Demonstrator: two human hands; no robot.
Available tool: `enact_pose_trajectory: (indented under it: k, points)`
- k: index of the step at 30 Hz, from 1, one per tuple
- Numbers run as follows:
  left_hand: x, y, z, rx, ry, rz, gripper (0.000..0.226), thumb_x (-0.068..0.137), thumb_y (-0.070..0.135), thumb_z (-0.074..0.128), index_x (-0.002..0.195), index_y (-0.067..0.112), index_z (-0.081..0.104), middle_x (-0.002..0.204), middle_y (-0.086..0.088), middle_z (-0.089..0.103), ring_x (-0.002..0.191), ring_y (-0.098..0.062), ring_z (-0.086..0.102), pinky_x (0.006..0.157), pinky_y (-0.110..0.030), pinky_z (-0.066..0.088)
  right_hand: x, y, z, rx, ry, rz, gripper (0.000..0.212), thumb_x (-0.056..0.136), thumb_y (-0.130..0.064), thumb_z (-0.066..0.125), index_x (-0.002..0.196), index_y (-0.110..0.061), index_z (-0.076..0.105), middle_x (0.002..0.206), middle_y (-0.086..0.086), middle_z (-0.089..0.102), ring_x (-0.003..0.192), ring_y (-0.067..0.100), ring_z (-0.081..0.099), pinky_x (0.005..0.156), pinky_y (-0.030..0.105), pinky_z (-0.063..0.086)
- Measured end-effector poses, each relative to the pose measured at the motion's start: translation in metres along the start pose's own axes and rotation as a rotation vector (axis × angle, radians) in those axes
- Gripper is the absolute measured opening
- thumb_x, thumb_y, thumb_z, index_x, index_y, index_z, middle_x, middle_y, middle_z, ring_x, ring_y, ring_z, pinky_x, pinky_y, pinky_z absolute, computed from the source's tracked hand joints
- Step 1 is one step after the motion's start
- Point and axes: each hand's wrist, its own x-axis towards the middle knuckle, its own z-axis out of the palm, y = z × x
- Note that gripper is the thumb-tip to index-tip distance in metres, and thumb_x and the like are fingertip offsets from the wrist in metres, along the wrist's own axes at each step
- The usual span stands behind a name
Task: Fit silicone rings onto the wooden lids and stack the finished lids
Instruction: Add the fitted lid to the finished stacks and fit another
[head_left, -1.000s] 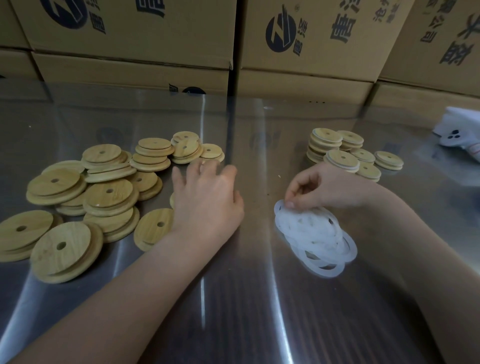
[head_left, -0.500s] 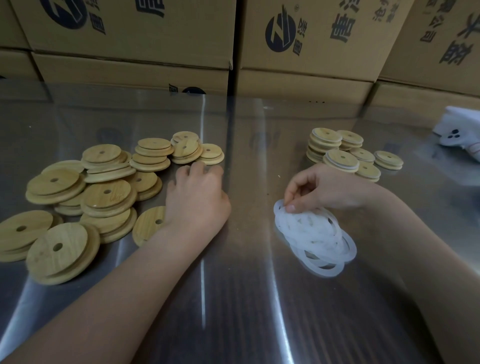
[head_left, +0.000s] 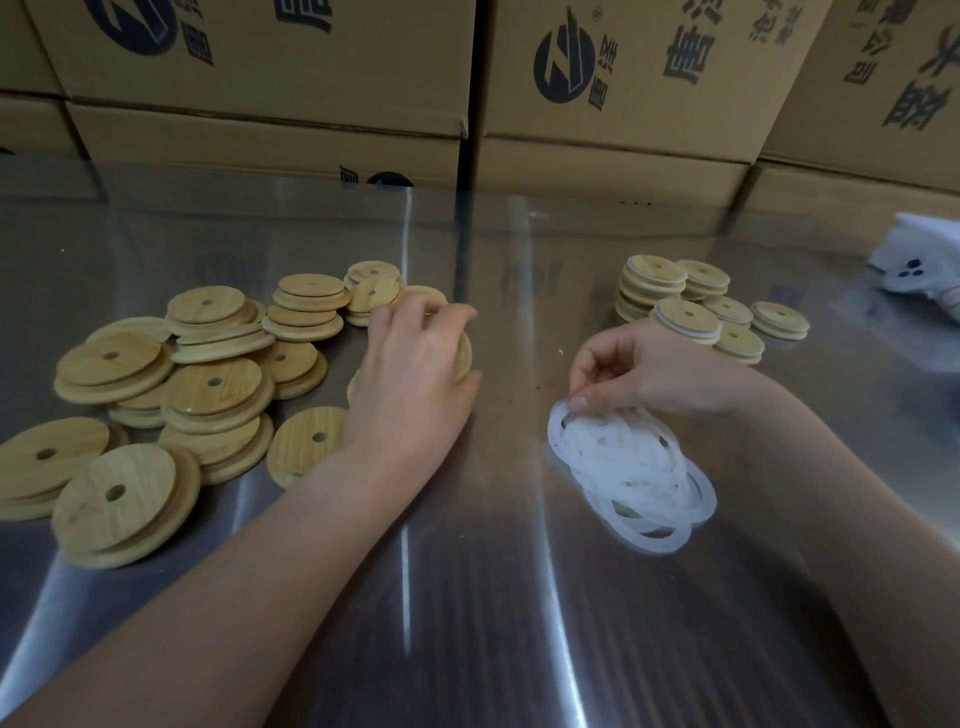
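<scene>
Now, L hand (head_left: 410, 384) fingers grip lid (head_left: 464, 356), R hand (head_left: 654, 371) fingers pinch ring (head_left: 558, 422), boxes' (head_left: 260, 78) contents hidden

Two hands show: the left hand (head_left: 415, 374) and the right hand (head_left: 639, 371). The plain wooden lids (head_left: 213, 382) make one heap of more than twenty. The finished lids (head_left: 685, 314) stand in six small stacks. The white rings (head_left: 623, 457) make one tangled pile, maybe ten. There are at least six cardboard boxes (head_left: 260, 52) and one white thing (head_left: 914, 260).
</scene>
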Motion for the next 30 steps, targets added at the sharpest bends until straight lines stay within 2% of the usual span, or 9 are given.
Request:
enact_pose_trajectory:
  k: [6, 9, 13, 15, 18, 21, 24, 26, 30]
  points:
    - [-0.004, 0.009, 0.001, -0.107, 0.053, 0.069, 0.055, 0.076, 0.031, 0.081, 0.125, 0.015, 0.06, 0.121, -0.003, 0.05, 0.12, -0.022, 0.041, 0.091, -0.016, 0.025, 0.001, 0.0, 0.0, 0.102, 0.013, -0.026, 0.011, 0.083, -0.004, 0.074, 0.078, -0.012, 0.068, 0.069, 0.0, 0.069, 0.062, 0.008, 0.062, 0.055, 0.014, 0.046]
    - [-0.004, 0.012, 0.001, -0.209, 0.049, 0.067, 0.051, 0.073, 0.042, 0.08, 0.11, 0.017, 0.056, 0.111, 0.002, 0.051, 0.108, -0.015, 0.045, 0.084, -0.014, 0.028, 0.001, -0.001, 0.0, 0.126, 0.008, -0.038, 0.009, 0.085, -0.005, 0.071, 0.081, -0.011, 0.067, 0.074, 0.006, 0.072, 0.065, 0.014, 0.063, 0.055, 0.019, 0.046]
    - [-0.005, 0.017, -0.003, -0.356, 0.043, -0.021, 0.056, 0.065, 0.06, 0.071, 0.094, 0.018, 0.047, 0.087, 0.006, 0.053, 0.078, -0.009, 0.05, 0.068, -0.017, 0.041, 0.001, -0.001, 0.0, 0.155, 0.009, -0.045, 0.004, 0.087, -0.007, 0.069, 0.087, -0.007, 0.065, 0.078, 0.013, 0.073, 0.075, 0.031, 0.061, 0.066, 0.037, 0.043]
    - [-0.006, 0.02, -0.003, -0.447, 0.037, -0.092, 0.058, 0.063, 0.063, 0.07, 0.088, 0.017, 0.046, 0.074, 0.008, 0.056, 0.069, -0.005, 0.053, 0.063, -0.017, 0.043, 0.001, -0.002, 0.001, 0.147, 0.001, -0.044, 0.004, 0.088, -0.007, 0.068, 0.088, -0.007, 0.064, 0.077, 0.012, 0.072, 0.068, 0.026, 0.06, 0.06, 0.032, 0.042]
    - [-0.005, 0.022, -0.001, -0.557, 0.028, -0.184, 0.056, 0.063, 0.064, 0.071, 0.079, 0.016, 0.045, 0.058, 0.01, 0.047, 0.055, -0.002, 0.045, 0.053, -0.013, 0.038, 0.001, -0.003, 0.001, 0.137, 0.0, -0.034, 0.004, 0.088, -0.006, 0.067, 0.087, -0.008, 0.064, 0.073, 0.01, 0.071, 0.051, 0.01, 0.055, 0.044, 0.017, 0.038]
    - [-0.004, 0.023, -0.002, -0.756, -0.042, -0.256, 0.059, 0.066, 0.065, 0.072, 0.078, 0.009, 0.054, 0.059, 0.01, 0.048, 0.054, -0.003, 0.045, 0.052, -0.018, 0.044, 0.002, -0.002, 0.001, 0.165, 0.019, 0.005, 0.008, 0.086, -0.005, 0.07, 0.092, -0.01, 0.067, 0.074, 0.009, 0.072, 0.046, 0.006, 0.054, 0.04, 0.014, 0.038]
    - [-0.005, 0.025, -0.006, -1.003, -0.213, -0.396, 0.066, 0.063, 0.065, 0.068, 0.089, 0.004, 0.063, 0.057, 0.008, 0.058, 0.055, -0.009, 0.06, 0.05, -0.038, 0.06, 0.002, -0.002, 0.001, 0.155, 0.022, 0.039, 0.015, 0.084, -0.006, 0.072, 0.097, -0.014, 0.071, 0.076, 0.008, 0.073, 0.045, 0.006, 0.053, 0.039, 0.015, 0.039]
    - [-0.005, 0.027, -0.007, -1.076, -0.303, -0.477, 0.073, 0.059, 0.069, 0.065, 0.089, 0.003, 0.066, 0.056, 0.007, 0.059, 0.054, -0.01, 0.065, 0.046, -0.035, 0.057, 0.002, -0.003, 0.002, 0.122, 0.027, 0.055, 0.015, 0.083, -0.007, 0.073, 0.095, -0.016, 0.073, 0.073, 0.004, 0.073, 0.046, 0.007, 0.053, 0.04, 0.015, 0.04]
    - [-0.003, 0.025, -0.007, -1.159, -0.348, -0.555, 0.072, 0.053, 0.076, 0.06, 0.082, 0.011, 0.067, 0.066, -0.002, 0.063, 0.057, -0.011, 0.067, 0.045, -0.028, 0.053, 0.002, -0.006, 0.003, 0.045, 0.05, 0.045, 0.008, 0.083, -0.009, 0.075, 0.085, -0.017, 0.075, 0.066, -0.001, 0.071, 0.046, 0.005, 0.054, 0.04, 0.015, 0.04]
